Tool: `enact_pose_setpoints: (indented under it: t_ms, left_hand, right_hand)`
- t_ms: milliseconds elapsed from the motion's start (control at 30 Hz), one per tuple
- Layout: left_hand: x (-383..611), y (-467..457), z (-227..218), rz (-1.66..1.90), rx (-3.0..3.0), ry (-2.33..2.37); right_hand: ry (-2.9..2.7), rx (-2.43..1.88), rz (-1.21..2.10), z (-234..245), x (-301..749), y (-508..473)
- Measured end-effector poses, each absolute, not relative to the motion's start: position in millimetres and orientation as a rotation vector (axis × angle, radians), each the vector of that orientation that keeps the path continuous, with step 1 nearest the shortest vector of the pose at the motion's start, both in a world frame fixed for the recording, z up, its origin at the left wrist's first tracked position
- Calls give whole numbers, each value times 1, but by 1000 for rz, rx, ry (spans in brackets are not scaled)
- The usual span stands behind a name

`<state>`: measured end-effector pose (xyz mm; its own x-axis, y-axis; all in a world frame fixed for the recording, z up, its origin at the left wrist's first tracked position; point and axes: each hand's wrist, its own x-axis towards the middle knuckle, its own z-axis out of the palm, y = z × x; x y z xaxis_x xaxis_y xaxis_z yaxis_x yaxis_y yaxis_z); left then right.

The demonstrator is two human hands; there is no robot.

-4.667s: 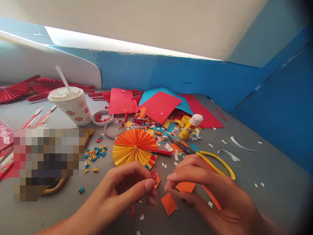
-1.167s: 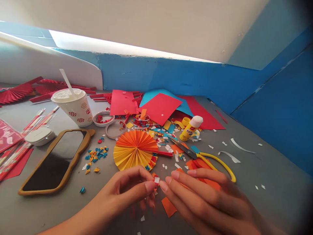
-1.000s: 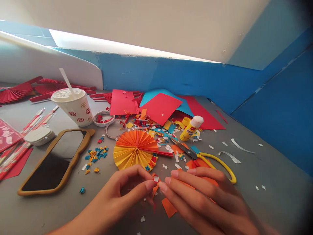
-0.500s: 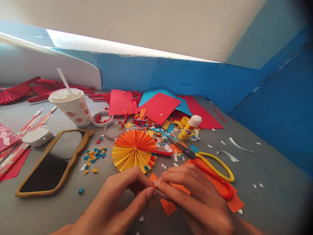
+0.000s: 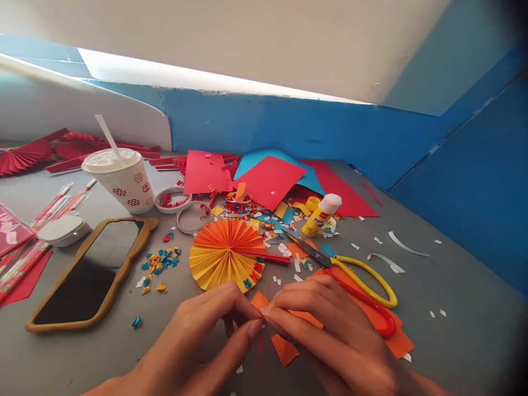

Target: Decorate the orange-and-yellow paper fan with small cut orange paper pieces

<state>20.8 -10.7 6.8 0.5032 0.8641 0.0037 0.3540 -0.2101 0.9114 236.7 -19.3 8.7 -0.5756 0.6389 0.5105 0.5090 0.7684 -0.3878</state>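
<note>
Thumb and fingertips of my left hand [image 5: 210, 330] are closed in a pinch on a tiny piece of red paper [image 5: 261, 312], mostly covered by the fingers. My right hand [image 5: 330, 324] meets it there, fingertips pressed together on the same scrap. Just beyond them lies a round pleated paper fan [image 5: 226, 256], orange above and yellow below, with small blue and red folded bits on its lower right edge. An orange paper scrap [image 5: 284, 349] rests below my fingers. Under and beside my right hand are orange sheets [image 5: 400, 335] with open scissors [image 5: 363, 286] on top.
Left are a phone [image 5: 91, 275], a white earbud case [image 5: 64, 229], a lidded cup [image 5: 124, 184] and a pile of folded paper bits [image 5: 160, 261]. A glue stick [image 5: 322, 214], tape rings [image 5: 193, 217], paper scraps and red sheets [image 5: 270, 179] lie behind the fan, before a blue wall [image 5: 247, 124].
Both hands stay together at the same spot. The left thumb has shifted slightly to the right, and less of the red piece shows between the fingertips.
</note>
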Motion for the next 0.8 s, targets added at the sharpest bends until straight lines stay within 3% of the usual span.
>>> enact_pose_setpoints:
  t_ms: [367, 600, 800]
  left_hand:
    - [17, -4, 9, 674, 1390, 1004]
    - [16, -3, 4, 698, 1296, 1026]
    - [19, -2, 6, 678, 1226, 1045]
  right_hand:
    - [-2147, -903, 299, 11, 243, -3]
    - [-2070, -1098, 783, 12, 240, -12]
    - [-1995, -1089, 977, 15, 236, -19]
